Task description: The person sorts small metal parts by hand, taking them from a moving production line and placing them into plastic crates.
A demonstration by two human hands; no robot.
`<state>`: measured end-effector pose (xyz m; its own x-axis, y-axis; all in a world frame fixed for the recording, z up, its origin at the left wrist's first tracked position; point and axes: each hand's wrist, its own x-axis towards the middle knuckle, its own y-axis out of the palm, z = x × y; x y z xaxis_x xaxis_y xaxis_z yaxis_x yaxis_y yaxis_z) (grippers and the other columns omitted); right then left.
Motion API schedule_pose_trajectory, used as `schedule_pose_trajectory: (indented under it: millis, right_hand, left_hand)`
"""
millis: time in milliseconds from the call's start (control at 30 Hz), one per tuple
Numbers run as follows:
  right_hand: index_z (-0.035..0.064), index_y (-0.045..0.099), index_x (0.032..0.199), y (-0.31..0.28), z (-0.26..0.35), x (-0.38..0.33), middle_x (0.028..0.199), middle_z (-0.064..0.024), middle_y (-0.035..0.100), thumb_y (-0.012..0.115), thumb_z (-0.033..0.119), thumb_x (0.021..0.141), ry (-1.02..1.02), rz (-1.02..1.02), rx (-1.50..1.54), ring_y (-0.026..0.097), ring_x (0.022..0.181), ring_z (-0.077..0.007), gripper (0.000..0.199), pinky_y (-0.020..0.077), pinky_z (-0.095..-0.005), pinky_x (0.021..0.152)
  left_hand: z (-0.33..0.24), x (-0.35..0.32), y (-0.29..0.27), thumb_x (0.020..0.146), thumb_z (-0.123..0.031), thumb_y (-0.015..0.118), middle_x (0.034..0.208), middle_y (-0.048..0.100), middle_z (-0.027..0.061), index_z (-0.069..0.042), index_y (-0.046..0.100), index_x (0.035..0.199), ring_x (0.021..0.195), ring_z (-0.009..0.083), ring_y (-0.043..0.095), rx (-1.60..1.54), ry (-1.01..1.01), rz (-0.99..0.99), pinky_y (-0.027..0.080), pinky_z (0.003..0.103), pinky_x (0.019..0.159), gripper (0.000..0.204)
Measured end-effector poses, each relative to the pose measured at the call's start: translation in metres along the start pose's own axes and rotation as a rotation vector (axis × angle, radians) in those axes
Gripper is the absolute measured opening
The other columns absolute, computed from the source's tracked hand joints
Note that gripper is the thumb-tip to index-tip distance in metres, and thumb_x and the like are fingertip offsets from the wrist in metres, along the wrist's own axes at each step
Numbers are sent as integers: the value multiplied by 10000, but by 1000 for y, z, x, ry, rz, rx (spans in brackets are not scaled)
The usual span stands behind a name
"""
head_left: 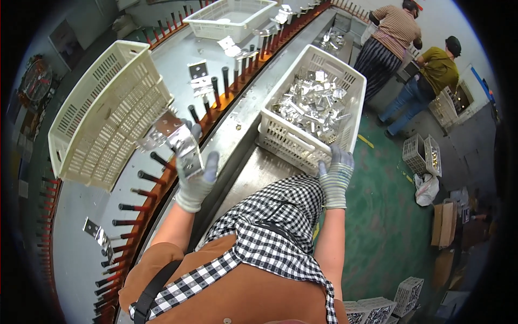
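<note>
My left hand (195,189), in a grey-white glove, is closed round a shiny bent metal bracket (186,148) beside the row of dark pegs (156,156). More bright metal lies against that bracket, and I cannot tell how many pieces there are. My right hand (335,181), gloved too, grips the near right corner of a white plastic basket (294,135), with its fingers over the rim. Small shiny metal pieces (313,102) fill the basket in a loose heap. Other bent brackets (199,78) hang on pegs farther along.
An off-white basket (102,129) stands tilted on the grey table at left, and another basket (229,24) sits farther back. Two people (391,32) work at the far right. Crates (421,154), a white bag (427,189) and cardboard (443,224) line the green floor.
</note>
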<state>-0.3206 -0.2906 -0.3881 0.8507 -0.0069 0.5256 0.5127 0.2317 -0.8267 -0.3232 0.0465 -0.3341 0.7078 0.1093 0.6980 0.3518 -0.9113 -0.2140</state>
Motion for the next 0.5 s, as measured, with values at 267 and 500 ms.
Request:
schedule_pose_trajectory:
  millis: [267,500]
  right_hand:
    - [73,470,1224,-5,6,-1,1134,-126,525,682,199,674,49,37,1,461,1107,-311,604,281,-479,1052]
    - [84,479,1210,-8,11,0,1110,-123,529,678,182,675,59,14,83,479,1084,-294,579,305,-479,1028]
  left_hand:
    - [69,21,31,856,-211,614,1380,373,255,45,297,1379,1278,379,364,483,-265,10,264,414,1073,663]
    - [80,25,-3,873,-183,598,1278,510,194,75,431,1300,1122,265,502,390,-94,-243,346,350,1002,526]
